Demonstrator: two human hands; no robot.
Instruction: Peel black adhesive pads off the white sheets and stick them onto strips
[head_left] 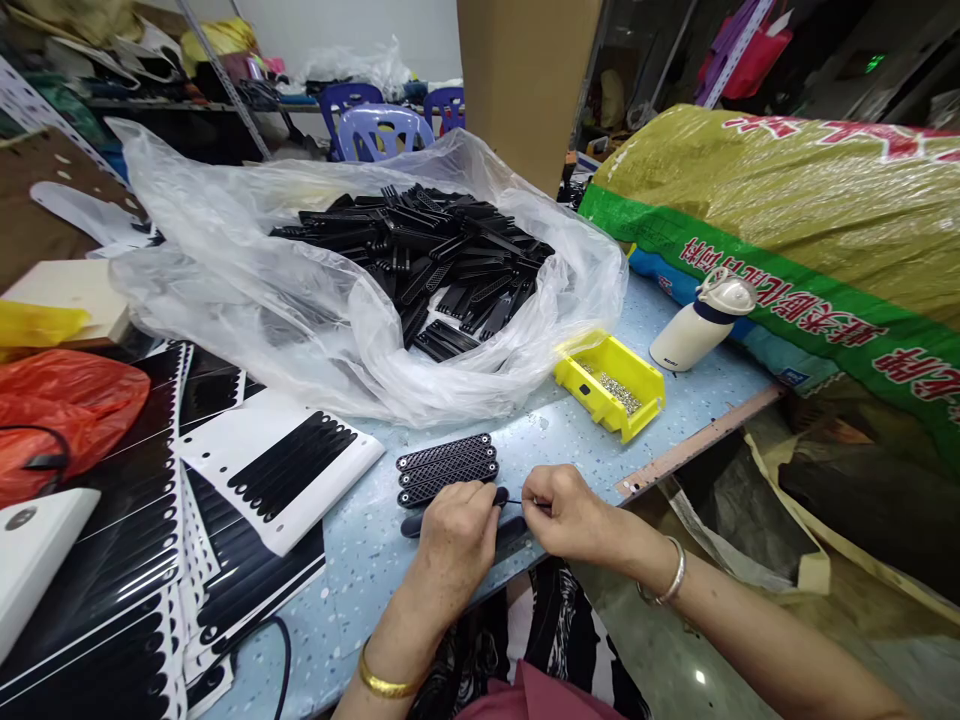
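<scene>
My left hand (459, 540) is closed around a black strip-shaped part (501, 495); only its rounded end shows past the fingers. Close by on the right, my right hand (566, 510) is pinched, its fingertips hiding most of what they hold. A thin dark line runs between the hands. Under them at the table edge lies another smooth black piece (511, 532), partly covered by the left hand. Just beyond, several black lattice-patterned strips (448, 470) sit side by side, with small metal rings at their ends.
A large clear plastic bag (315, 340) holds a heap of black plastic parts (450, 250). A yellow bin (645, 405) contains small metal pieces. A white bottle (686, 335) stands behind it, near a big green-and-yellow sack (750, 200). Sheets of black strips (292, 460) cover the left side.
</scene>
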